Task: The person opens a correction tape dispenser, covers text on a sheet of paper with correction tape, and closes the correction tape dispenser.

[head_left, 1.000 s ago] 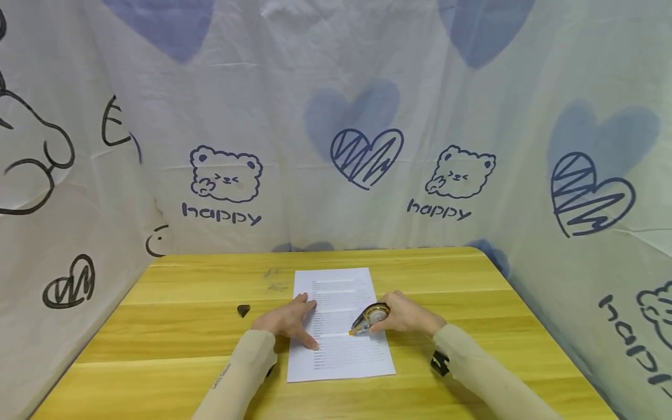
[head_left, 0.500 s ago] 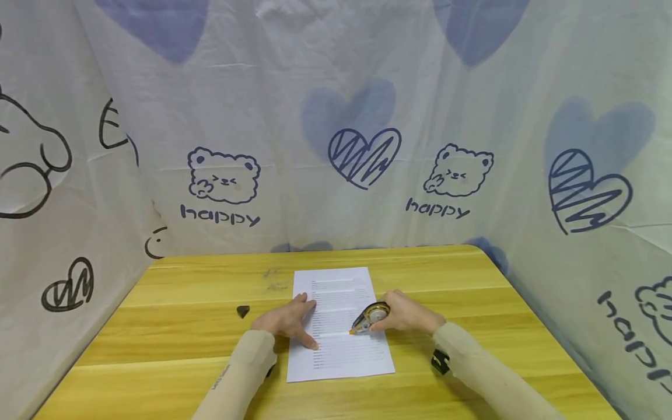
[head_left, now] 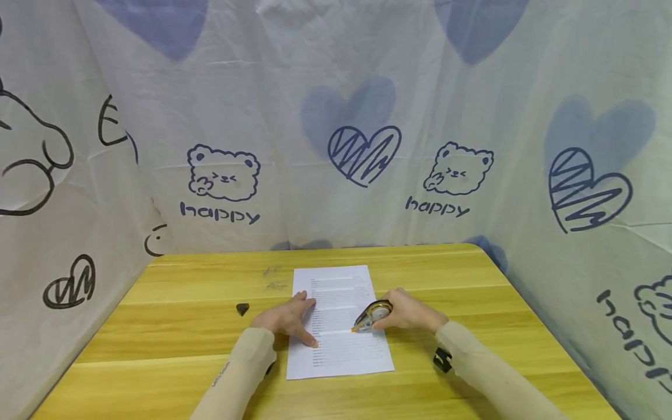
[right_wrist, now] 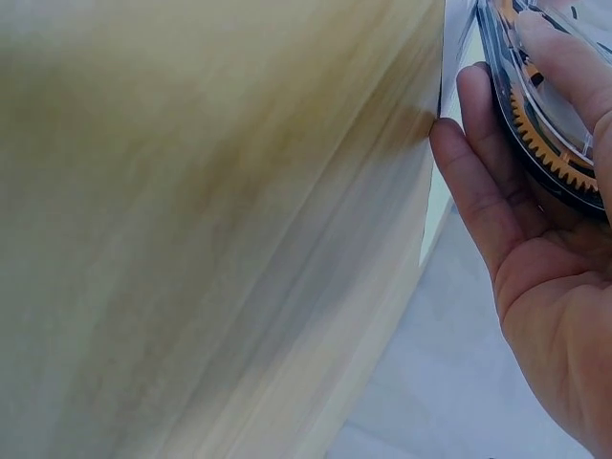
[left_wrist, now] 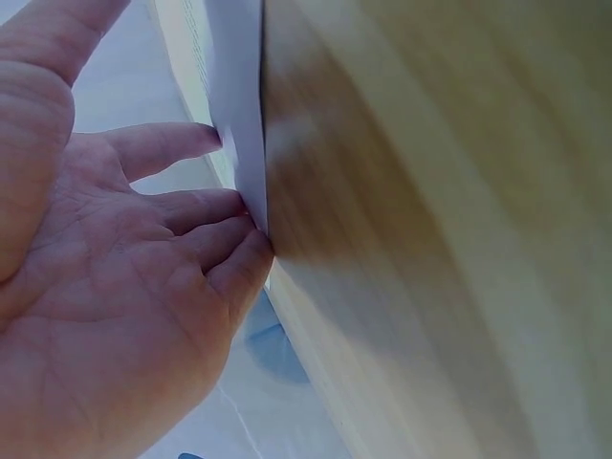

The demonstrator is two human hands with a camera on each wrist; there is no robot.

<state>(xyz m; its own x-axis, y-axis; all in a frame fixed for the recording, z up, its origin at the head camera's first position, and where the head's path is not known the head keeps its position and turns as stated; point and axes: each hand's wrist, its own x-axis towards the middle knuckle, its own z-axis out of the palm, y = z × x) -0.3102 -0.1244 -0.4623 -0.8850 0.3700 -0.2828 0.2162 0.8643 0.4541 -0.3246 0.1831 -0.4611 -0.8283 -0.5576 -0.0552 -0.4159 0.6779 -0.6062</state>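
Note:
A printed sheet of paper (head_left: 349,356) lies on the wooden table, with white strips across some of its lines. My left hand (head_left: 283,319) rests on the sheet's left side, fingers spread; in the left wrist view the left hand's fingertips (left_wrist: 251,239) touch the paper's edge. In my right hand (head_left: 412,312) is a correction tape dispenser (head_left: 374,314), gripped between thumb and fingers. Its orange tip meets the sheet near the middle lines. The right wrist view shows the dispenser's clear case and orange gear (right_wrist: 545,143) against the palm.
A small dark cap-like piece (head_left: 242,308) lies on the table (head_left: 173,326) to the left of the left hand. Patterned white cloth (head_left: 315,87) hangs behind the table and along both sides.
The correction tape dispenser and right hand have shifted very slightly to the right along the line. The left hand stays in place on the paper.

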